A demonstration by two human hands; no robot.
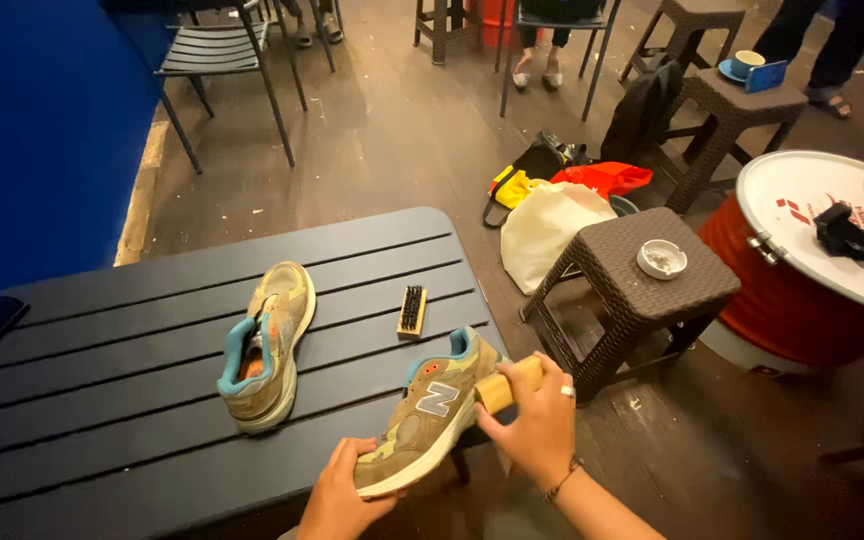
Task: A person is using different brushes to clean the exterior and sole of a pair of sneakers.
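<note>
My left hand [337, 492] grips the toe of an olive-brown sneaker [430, 410] with a teal collar, held over the near right corner of the dark slatted table [102, 400]. My right hand [537, 420] holds a wooden-handled brush [508, 383] against the side of that sneaker near its heel. The matching second sneaker [267, 345] lies on the table to the left, toe pointing away. A small wooden brush [412, 311] with dark bristles rests on the table between the two shoes, farther back.
A brown wicker stool [632, 290] with a white ashtray [662, 259] stands to the right. Behind it lie a white bag [547, 230] and red and yellow bags. A red drum with a white lid [812, 235] is at far right. Chairs and seated people's legs are beyond.
</note>
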